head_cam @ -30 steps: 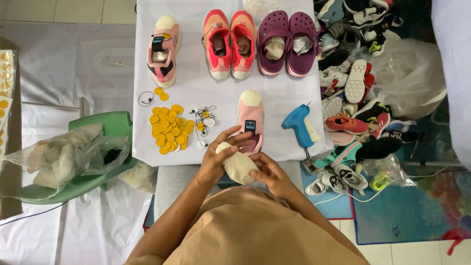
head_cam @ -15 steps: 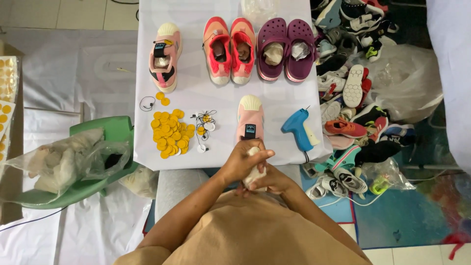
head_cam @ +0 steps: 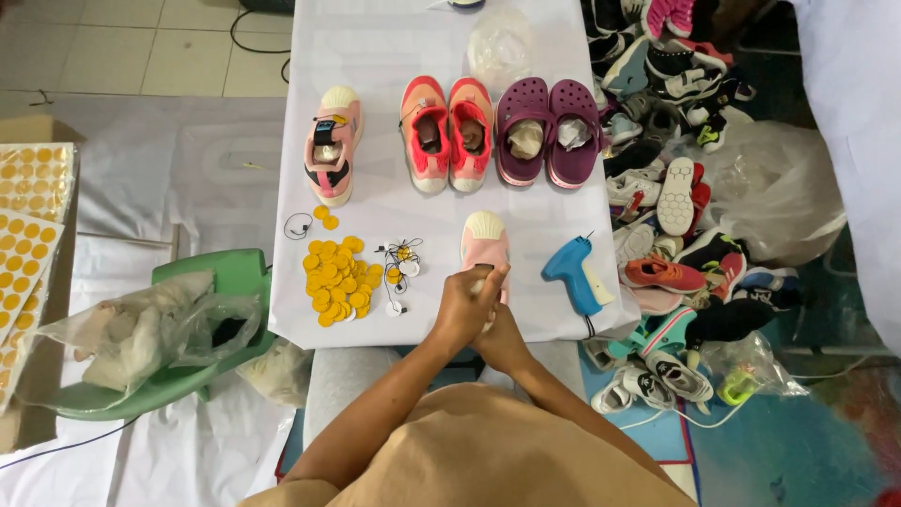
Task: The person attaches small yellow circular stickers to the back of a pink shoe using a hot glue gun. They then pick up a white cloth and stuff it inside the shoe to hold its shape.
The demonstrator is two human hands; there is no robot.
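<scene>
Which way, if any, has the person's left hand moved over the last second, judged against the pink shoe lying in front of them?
Yes. The left hand has moved up and to the right, over the heel end of the pink shoe; before, it lay left of and below that shoe.

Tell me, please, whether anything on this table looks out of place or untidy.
One thing stands out: the pink shoe at the far left stands alone, while its likely partner lies nearer the person, under both hands, left and right. The other shoes stand in pairs. The yellow discs lie in a loose heap, a few strayed.
</scene>
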